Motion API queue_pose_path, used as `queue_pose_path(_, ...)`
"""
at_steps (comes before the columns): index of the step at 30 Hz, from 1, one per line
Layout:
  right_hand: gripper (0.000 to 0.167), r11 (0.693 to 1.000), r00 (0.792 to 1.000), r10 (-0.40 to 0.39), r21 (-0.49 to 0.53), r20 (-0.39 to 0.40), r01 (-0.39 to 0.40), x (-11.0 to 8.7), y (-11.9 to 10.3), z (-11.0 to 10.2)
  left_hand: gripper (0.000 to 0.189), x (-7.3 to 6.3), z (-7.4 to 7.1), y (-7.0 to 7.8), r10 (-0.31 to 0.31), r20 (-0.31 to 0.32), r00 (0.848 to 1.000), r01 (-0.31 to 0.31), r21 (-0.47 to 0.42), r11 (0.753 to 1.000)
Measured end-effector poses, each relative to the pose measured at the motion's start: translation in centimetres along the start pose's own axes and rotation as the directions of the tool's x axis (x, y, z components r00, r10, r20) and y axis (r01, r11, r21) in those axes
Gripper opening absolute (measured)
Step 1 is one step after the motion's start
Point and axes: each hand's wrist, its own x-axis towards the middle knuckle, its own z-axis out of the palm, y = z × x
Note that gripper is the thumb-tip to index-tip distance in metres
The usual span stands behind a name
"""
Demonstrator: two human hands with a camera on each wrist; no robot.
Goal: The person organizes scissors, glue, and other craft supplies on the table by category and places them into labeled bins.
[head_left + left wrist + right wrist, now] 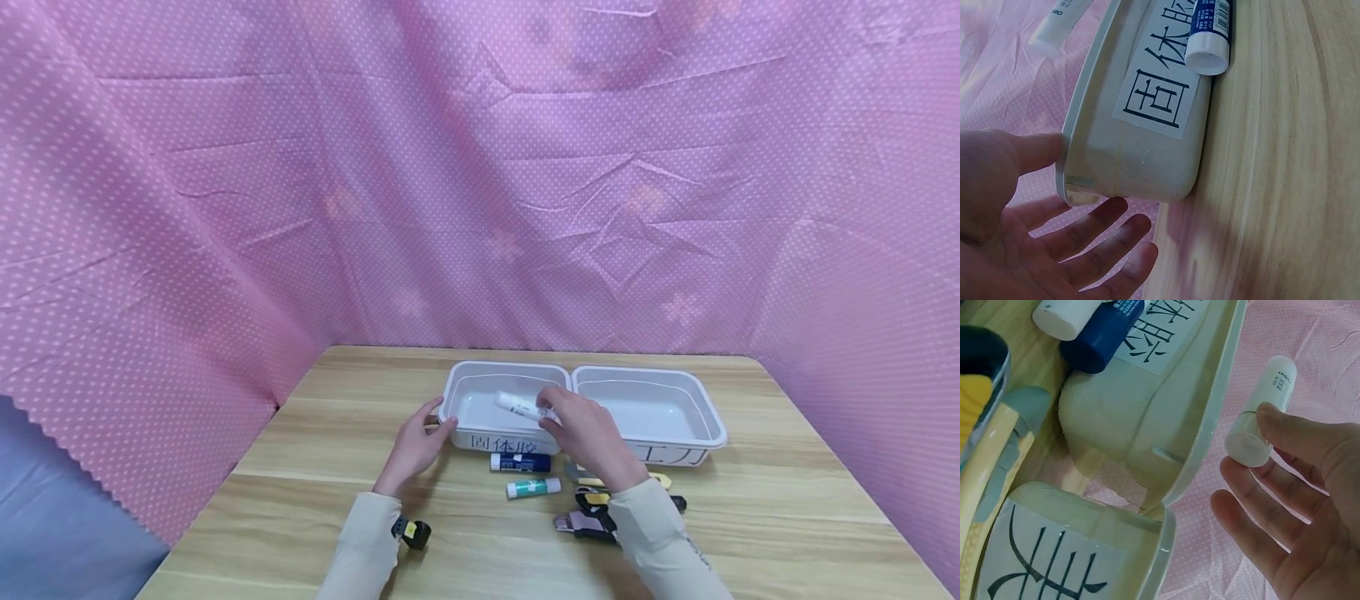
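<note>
Pink dotted cloth hung behind the wood-grain bench. My left hand, fingers spread, touched the left bin at its corner. Before it lay a blue glue stick and a green glue stick; above it, my right hand pinched a white glue stick. Utility knives lay before the right bin.

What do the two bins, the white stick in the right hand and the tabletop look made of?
Left bin and right bin: likely moulded plastic, semi-gloss; rounded corners, lipped rims, soft highlights.
White stick in the right hand: probably plastic, smooth; even, printed tube.
Tabletop: wood or wood-look laminate, low sheen; streaky grain fits both.
</note>
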Motion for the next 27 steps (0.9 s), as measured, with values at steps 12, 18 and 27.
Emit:
queue_pose_path(12,0.024,1.0,1.0,0.013,0.001,0.003,-0.013,-0.1,0.6,0.6,0.059,-0.1,0.0,0.3,-0.01,0.002,1.0,0.01,0.005,1.0)
queue_pose_path(18,0.023,1.0,1.0,0.012,-0.019,0.006,-0.011,0.0,0.7,0.9,0.059,-0.2,0.0,0.5,-0.02,0.001,1.0,0.02,0.008,1.0)
queue_pose_path(27,0.02,1.0,1.0,0.021,-0.015,0.018,-0.021,0.2,1.1,1.1,0.058,0.0,0.0,0.6,-0.006,-0.01,1.0,0.006,0.015,1.0)
